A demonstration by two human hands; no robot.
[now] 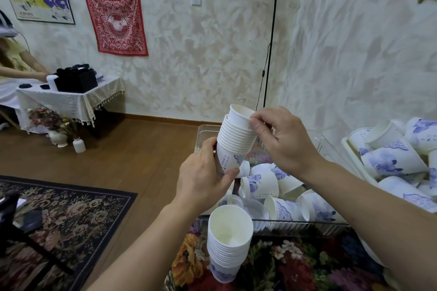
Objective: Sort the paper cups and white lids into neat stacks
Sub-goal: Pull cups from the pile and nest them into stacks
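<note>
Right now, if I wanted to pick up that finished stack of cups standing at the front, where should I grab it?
Probably round the lower cups of the standing stack, from the open left side. It stands upright on the floral cloth, mouth up, and its walls narrow downward, so a side wrap should lift it whole. Gripping only the top rim might pull one cup off.

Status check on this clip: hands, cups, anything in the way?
Left hand grips held stack. Right hand pinches top cup, not fully seated. Finished stack stands nearby. No obstruction.
</note>
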